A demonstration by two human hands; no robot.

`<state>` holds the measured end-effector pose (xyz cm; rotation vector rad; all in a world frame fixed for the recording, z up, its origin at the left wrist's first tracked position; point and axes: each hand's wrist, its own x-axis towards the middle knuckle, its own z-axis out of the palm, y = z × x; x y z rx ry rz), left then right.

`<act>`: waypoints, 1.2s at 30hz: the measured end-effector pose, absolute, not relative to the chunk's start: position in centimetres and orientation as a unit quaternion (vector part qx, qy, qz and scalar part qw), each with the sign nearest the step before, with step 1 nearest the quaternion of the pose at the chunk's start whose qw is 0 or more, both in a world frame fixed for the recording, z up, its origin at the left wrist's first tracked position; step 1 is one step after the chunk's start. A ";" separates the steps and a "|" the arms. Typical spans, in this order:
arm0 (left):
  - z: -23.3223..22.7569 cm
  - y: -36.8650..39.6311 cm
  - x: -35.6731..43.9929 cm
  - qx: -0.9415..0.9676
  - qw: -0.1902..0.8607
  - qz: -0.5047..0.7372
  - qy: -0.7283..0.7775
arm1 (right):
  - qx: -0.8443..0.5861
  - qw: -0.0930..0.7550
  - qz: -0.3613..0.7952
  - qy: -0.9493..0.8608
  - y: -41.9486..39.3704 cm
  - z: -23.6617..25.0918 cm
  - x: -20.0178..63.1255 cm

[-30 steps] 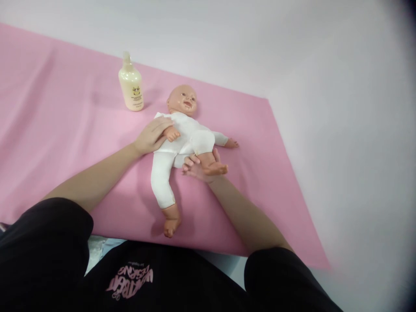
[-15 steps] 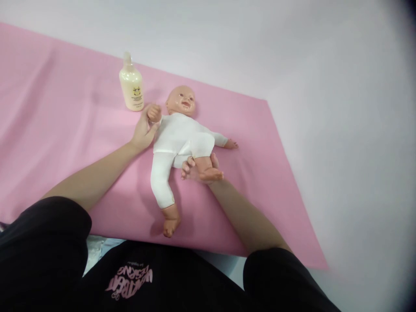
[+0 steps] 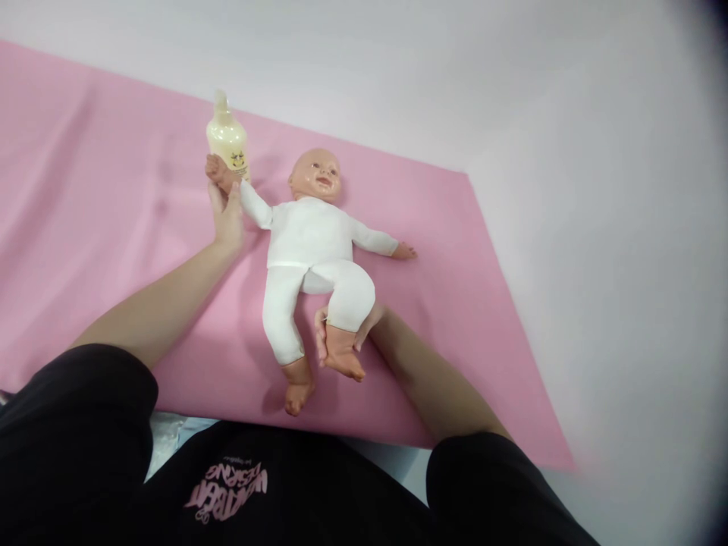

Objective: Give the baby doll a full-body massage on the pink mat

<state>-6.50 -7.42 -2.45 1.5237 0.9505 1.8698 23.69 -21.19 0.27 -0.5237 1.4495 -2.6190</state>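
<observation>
A baby doll (image 3: 310, 235) in white clothing lies face up, its head away from me. My left hand (image 3: 228, 216) grips the doll's arm near the wrist, holding it stretched out to the left. My right hand (image 3: 368, 320) is wrapped round the lower part of one doll leg from beneath, partly hidden by it. That leg is bent at the knee, its bare foot (image 3: 344, 360) pointing toward me. The doll's other leg (image 3: 281, 318) lies straight on the pink cover. Its other arm (image 3: 375, 240) rests spread to the right.
A bottle of cream-coloured liquid (image 3: 226, 139) stands just behind the doll's held arm, which partly covers it. The pink cover (image 3: 114, 189) drapes over the table, wrinkled at the left. Its near edge runs close to my body.
My left hand has drawn the doll's arm outward to the left, from beside its chest. My right hand has brought the raised leg down toward me, less bent now.
</observation>
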 end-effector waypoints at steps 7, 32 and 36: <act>-0.4 -11.3 -3.8 0.736 0.106 0.595 0.306 | -0.175 -0.142 -0.917 0.330 -20.9 -1.7 24.3; -2.1 -8.3 -5.1 0.581 0.229 0.700 0.347 | -0.103 -0.193 -0.901 0.374 -21.0 -2.2 24.3; -3.5 -5.5 -7.1 0.443 0.334 0.739 0.383 | -0.106 -0.034 -0.878 0.465 -21.5 -0.8 23.9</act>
